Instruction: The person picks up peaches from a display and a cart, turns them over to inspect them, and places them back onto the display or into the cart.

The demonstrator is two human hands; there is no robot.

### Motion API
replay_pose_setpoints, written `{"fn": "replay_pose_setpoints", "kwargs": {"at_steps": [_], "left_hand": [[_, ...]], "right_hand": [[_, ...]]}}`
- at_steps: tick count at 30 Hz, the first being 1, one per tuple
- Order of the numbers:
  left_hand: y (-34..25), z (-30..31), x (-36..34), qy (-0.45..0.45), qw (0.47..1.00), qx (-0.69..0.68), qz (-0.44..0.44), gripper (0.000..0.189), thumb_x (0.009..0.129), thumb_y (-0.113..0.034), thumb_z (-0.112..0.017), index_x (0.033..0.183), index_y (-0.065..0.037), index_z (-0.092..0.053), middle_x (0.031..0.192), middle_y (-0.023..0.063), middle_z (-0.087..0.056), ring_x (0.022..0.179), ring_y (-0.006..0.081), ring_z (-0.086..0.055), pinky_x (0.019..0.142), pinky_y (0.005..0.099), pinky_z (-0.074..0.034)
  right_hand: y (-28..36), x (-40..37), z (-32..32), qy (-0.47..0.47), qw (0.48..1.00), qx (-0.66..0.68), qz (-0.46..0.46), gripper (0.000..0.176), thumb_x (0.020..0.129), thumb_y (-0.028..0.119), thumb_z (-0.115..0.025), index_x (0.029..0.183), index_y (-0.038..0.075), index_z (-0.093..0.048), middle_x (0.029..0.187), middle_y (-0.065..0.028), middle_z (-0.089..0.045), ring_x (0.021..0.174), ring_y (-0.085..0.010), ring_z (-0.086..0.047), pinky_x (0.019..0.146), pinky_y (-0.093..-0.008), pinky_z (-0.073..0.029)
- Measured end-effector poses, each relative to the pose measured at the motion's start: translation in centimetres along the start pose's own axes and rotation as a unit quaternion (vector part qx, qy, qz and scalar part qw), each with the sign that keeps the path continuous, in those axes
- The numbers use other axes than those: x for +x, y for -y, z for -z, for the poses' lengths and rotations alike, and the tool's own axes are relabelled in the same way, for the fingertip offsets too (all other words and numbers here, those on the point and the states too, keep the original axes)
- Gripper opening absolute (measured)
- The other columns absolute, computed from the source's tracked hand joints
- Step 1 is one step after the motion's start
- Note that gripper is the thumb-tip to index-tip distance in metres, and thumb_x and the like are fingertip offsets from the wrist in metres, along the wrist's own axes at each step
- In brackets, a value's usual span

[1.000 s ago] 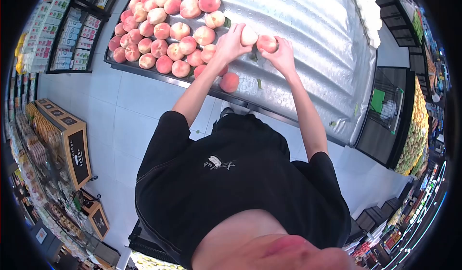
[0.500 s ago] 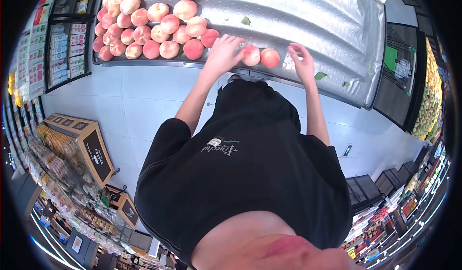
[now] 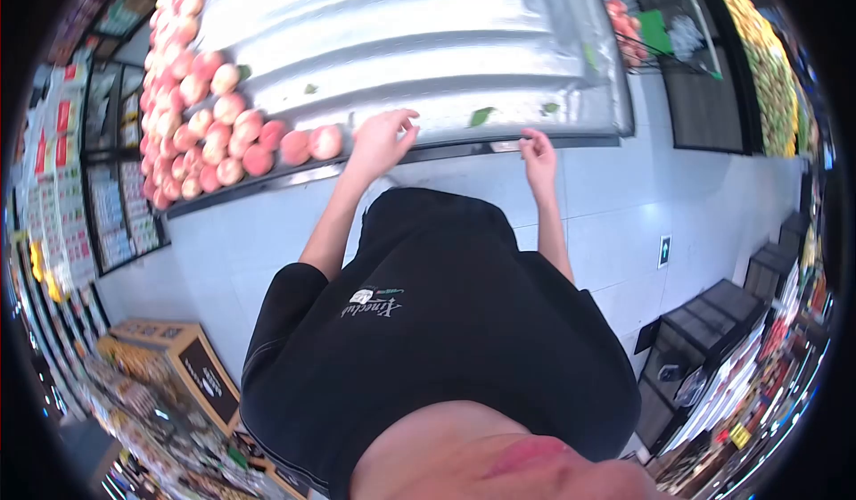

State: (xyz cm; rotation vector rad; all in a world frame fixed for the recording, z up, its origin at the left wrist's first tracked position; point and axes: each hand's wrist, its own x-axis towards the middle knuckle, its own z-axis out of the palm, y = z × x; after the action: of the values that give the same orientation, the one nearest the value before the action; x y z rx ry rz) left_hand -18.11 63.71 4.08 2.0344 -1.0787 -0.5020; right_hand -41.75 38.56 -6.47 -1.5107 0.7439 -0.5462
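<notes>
My left hand is over the near edge of the silver-lined display bed, its fingers apart and nothing in them. Just to its left, a peach rests beside another peach at the end of the front row. Farther left lies a dense pile of peaches, pink and pale yellow. Over the front rim on the right hovers my right hand, fingers loosely bent and apart, holding nothing. A green leaf lies on the lining between my hands.
A shopping cart with peaches and a green panel stands past the bed's right end. Yellow and green fruit fills a stand at far right. Shelves of packaged goods line the left. A wooden bakery stand is at lower left.
My view has turned and shifted right, so the peaches now appear farther left. Both hands have moved right along the bed's edge, away from the two front peaches.
</notes>
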Motion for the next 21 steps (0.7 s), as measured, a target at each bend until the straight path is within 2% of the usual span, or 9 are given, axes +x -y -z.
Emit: {"fn": "replay_pose_setpoints", "kwargs": {"at_steps": [2, 5, 7, 9, 13, 15, 17, 20, 21], "left_hand": [[-3.5, -6.2, 1.9, 0.034, 0.992, 0.024, -0.123, 0.026, 0.085, -0.017, -0.066, 0.109, -0.006, -0.066, 0.105, 0.0132, -0.067, 0.105, 0.0314, -0.061, 0.090, 0.0412, -0.048], [-3.5, -11.7, 5.2, -0.022, 0.968, 0.190, -0.160, 0.027, 0.083, -0.015, -0.065, 0.108, -0.007, -0.066, 0.111, 0.0132, -0.065, 0.111, 0.0309, -0.058, 0.093, 0.0426, -0.047], [-0.2, -12.2, 5.9, -0.035, 0.954, 0.265, -0.132, 0.029, 0.080, -0.011, -0.064, 0.108, -0.006, -0.066, 0.113, 0.0122, -0.065, 0.111, 0.0303, -0.059, 0.093, 0.0451, -0.046], [3.5, -11.3, 4.9, -0.012, 0.942, 0.327, -0.073, 0.022, 0.081, -0.014, -0.064, 0.102, -0.008, -0.069, 0.106, 0.0092, -0.068, 0.106, 0.0294, -0.060, 0.092, 0.0450, -0.046], [7.3, -8.7, 1.0, 0.021, 0.899, 0.425, 0.101, 0.017, 0.083, -0.020, -0.063, 0.092, -0.010, -0.073, 0.103, 0.0083, -0.070, 0.107, 0.0296, -0.060, 0.092, 0.0474, -0.044], [7.4, -7.9, -0.5, -0.049, 0.877, 0.470, 0.080, 0.017, 0.082, -0.021, -0.063, 0.085, -0.009, -0.074, 0.102, 0.0091, -0.070, 0.106, 0.0307, -0.061, 0.091, 0.0468, -0.043], [7.1, -7.4, -0.6, -0.095, 0.831, 0.524, 0.160, 0.019, 0.084, -0.017, -0.058, 0.087, -0.005, -0.072, 0.099, 0.0129, -0.069, 0.105, 0.0331, -0.061, 0.094, 0.0460, -0.044], [2.8, -9.1, 2.3, -0.141, 0.754, 0.583, 0.266, 0.017, 0.081, -0.013, -0.060, 0.089, -0.004, -0.072, 0.096, 0.0142, -0.069, 0.101, 0.0322, -0.061, 0.090, 0.0489, -0.044], [0.7, -10.2, 4.3, -0.153, 0.782, 0.552, 0.246, 0.018, 0.081, -0.012, -0.061, 0.092, -0.004, -0.072, 0.096, 0.0148, -0.069, 0.100, 0.0328, -0.062, 0.088, 0.0486, -0.045]], "right_hand": [[-0.4, -2.7, 4.4, -0.040, 0.999, 0.002, -0.028, 0.022, 0.095, 0.004, -0.059, 0.117, 0.002, -0.064, 0.074, 0.0085, -0.046, 0.069, -0.0020, -0.043, 0.062, -0.0196, -0.037], [-2.4, -6.9, 12.0, -0.070, 0.995, 0.003, -0.064, 0.023, 0.096, 0.007, -0.058, 0.117, 0.003, -0.063, 0.075, 0.0057, -0.051, 0.068, -0.0035, -0.045, 0.061, -0.0200, -0.038], [-3.6, -9.7, 16.5, -0.109, 0.990, 0.022, -0.088, 0.023, 0.096, 0.008, -0.055, 0.117, 0.002, -0.063, 0.075, 0.0045, -0.052, 0.068, -0.0046, -0.046, 0.062, -0.0205, -0.038], [-5.0, -12.3, 20.5, -0.155, 0.981, 0.044, -0.110, 0.025, 0.096, 0.008, -0.052, 0.118, 0.000, -0.062, 0.074, 0.0038, -0.051, 0.068, -0.0058, -0.047, 0.065, -0.0210, -0.039], [-6.8, -13.9, 26.5, -0.224, 0.961, 0.068, -0.144, 0.025, 0.095, 0.006, -0.049, 0.117, -0.001, -0.062, 0.075, 0.0031, -0.052, 0.068, -0.0062, -0.047, 0.064, -0.0216, -0.039], [-7.1, -13.5, 28.5, -0.235, 0.958, 0.068, -0.153, 0.025, 0.095, 0.006, -0.049, 0.116, -0.002, -0.062, 0.075, 0.0027, -0.052, 0.068, -0.0064, -0.047, 0.064, -0.0218, -0.040], [-6.1, -11.8, 29.8, -0.232, 0.957, 0.074, -0.157, 0.025, 0.095, 0.006, -0.049, 0.116, -0.002, -0.061, 0.076, 0.0023, -0.053, 0.068, -0.0065, -0.048, 0.064, -0.0221, -0.040], [-5.8, -8.4, 32.6, -0.221, 0.961, 0.088, -0.145, 0.025, 0.094, 0.005, -0.049, 0.115, -0.001, -0.062, 0.077, 0.0023, -0.054, 0.068, -0.0061, -0.048, 0.064, -0.0214, -0.040], [-5.8, -6.9, 33.6, -0.215, 0.962, 0.095, -0.137, 0.025, 0.093, 0.005, -0.049, 0.114, 0.000, -0.062, 0.077, 0.0025, -0.054, 0.068, -0.0058, -0.048, 0.063, -0.0211, -0.039]]}}
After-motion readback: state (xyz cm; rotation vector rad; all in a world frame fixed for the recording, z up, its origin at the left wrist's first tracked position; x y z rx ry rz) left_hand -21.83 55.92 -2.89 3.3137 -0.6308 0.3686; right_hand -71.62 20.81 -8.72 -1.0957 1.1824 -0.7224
